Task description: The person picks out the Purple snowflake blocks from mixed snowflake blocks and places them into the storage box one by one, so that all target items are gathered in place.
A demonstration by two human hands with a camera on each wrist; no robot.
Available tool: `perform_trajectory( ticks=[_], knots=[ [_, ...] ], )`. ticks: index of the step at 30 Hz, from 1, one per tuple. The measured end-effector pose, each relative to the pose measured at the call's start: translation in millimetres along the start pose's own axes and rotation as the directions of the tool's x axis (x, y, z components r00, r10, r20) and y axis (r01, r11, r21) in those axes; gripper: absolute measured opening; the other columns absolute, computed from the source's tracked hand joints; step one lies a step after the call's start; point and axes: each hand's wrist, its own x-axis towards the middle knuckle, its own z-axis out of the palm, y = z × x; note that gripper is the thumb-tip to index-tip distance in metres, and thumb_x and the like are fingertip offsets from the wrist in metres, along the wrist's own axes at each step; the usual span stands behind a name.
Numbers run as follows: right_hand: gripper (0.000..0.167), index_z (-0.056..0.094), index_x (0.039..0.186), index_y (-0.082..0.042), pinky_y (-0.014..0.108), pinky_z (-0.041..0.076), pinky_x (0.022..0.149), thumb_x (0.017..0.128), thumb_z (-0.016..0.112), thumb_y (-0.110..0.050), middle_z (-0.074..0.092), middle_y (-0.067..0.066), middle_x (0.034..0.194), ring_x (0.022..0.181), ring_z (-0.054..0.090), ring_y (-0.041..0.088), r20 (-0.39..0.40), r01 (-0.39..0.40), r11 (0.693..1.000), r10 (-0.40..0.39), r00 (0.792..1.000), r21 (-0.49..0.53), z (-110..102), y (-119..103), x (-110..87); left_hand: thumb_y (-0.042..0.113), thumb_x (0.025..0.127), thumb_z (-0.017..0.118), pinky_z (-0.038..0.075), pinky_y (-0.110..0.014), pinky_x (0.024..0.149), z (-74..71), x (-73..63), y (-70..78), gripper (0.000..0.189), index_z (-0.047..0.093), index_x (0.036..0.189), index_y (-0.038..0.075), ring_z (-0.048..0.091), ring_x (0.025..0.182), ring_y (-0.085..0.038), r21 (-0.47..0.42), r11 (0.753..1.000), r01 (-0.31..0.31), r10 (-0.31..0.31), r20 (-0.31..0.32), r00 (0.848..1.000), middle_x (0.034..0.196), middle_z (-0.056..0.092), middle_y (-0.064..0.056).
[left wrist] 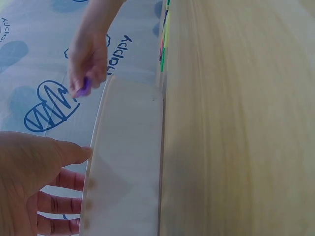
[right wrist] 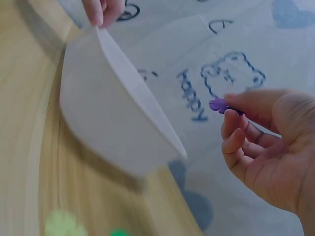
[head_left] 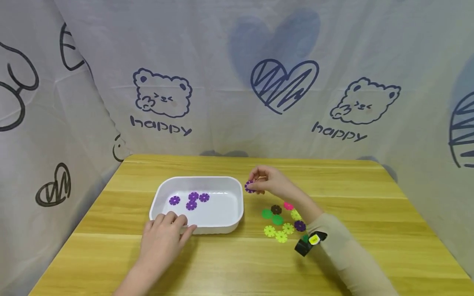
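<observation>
Between thumb and fingers my right hand [head_left: 267, 181] pinches a purple snowflake disc [head_left: 249, 187], just off the right end of a white tub [head_left: 237, 213]. The right wrist view shows that disc [right wrist: 218, 105] held nearly edge-on at the fingertips. My left hand [head_left: 164, 236] grips the tub's near rim at its left part, thumb outside and fingers over the edge, as the left wrist view also shows. Several purple discs [head_left: 191, 205] lie flat on the tub's floor, left of its middle.
Right of the tub, loose discs lie on the wooden table [head_left: 229, 263]: several yellow ones [head_left: 281, 237], green ones [head_left: 277, 220], a brown one [head_left: 276, 209], a pink one [head_left: 288, 205] and a dark purple one [head_left: 300, 225]. A printed cloth [head_left: 222, 135] hangs behind the table.
</observation>
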Motion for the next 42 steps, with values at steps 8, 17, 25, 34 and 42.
perform_trajectory(
  ticks=[8, 17, 25, 34, 42],
  knots=[
    [0.019, 0.060, 0.106, -0.001, 0.033, 0.057, 0.070, 0.090, 0.067, -0.008, 0.062, 0.008, 0.091, 0.073, 0.065, 0.016, 0.019, -0.033, 0.990, 0.031, 0.999, 0.137, 33.4, -19.0, 35.4, 0.045, 0.085, 0.071, 0.044, -0.040, 0.070, 0.6, 0.4, -0.1, 0.027, 0.065, 0.086, 0.019, 0.059, 0.081, -0.025, 0.001, 1.000, 0.000, 0.000, -0.012, 1.000, 0.086, 0.064, -0.002],
    [0.022, 0.056, 0.114, 0.004, 0.026, 0.058, 0.066, 0.093, 0.059, 0.000, 0.064, 0.009, 0.087, 0.070, 0.066, 0.015, 0.054, -0.190, 0.917, 0.183, 0.982, 0.350, 82.9, -26.9, 65.7, 0.044, 0.085, 0.071, 0.043, -0.041, 0.070, 0.7, 0.0, 0.8, 0.027, 0.065, 0.086, 0.018, 0.058, 0.081, -0.025, 0.001, 1.000, 0.005, -0.005, -0.005, 1.000, 0.086, 0.063, -0.003],
    [0.020, 0.059, 0.110, 0.005, 0.035, 0.060, 0.074, 0.090, 0.058, 0.006, 0.064, 0.009, 0.082, 0.065, 0.067, 0.017, 0.103, -0.292, 0.875, 0.273, 0.956, 0.387, 122.7, -27.1, 85.1, 0.044, 0.084, 0.072, 0.043, -0.041, 0.068, 1.5, 0.6, 0.6, 0.026, 0.065, 0.085, 0.018, 0.059, 0.080, -0.026, 0.002, 1.000, -0.004, 0.004, -0.030, 1.000, 0.085, 0.063, -0.003],
    [0.013, 0.062, 0.103, 0.002, 0.028, 0.059, 0.062, 0.091, 0.058, 0.005, 0.063, 0.010, 0.076, 0.060, 0.064, 0.018, 0.125, -0.367, 0.877, 0.345, 0.930, 0.309, 144.1, -29.3, 102.6, 0.044, 0.084, 0.072, 0.043, -0.042, 0.069, 1.1, 0.2, -0.4, 0.026, 0.066, 0.085, 0.018, 0.058, 0.079, -0.026, 0.003, 1.000, -0.006, 0.006, -0.029, 1.000, 0.085, 0.063, -0.003],
    [0.009, 0.061, 0.094, 0.006, 0.022, 0.054, 0.049, 0.086, 0.059, 0.011, 0.060, 0.011, 0.062, 0.051, 0.060, 0.016, 0.146, -0.365, 0.908, 0.340, 0.929, 0.206, 166.3, -23.1, 111.6, 0.043, 0.085, 0.071, 0.042, -0.042, 0.069, 0.6, 0.9, 0.5, 0.026, 0.065, 0.086, 0.018, 0.057, 0.078, -0.025, 0.008, 1.000, -0.002, 0.002, -0.013, 1.000, 0.083, 0.060, -0.002]
  ],
)
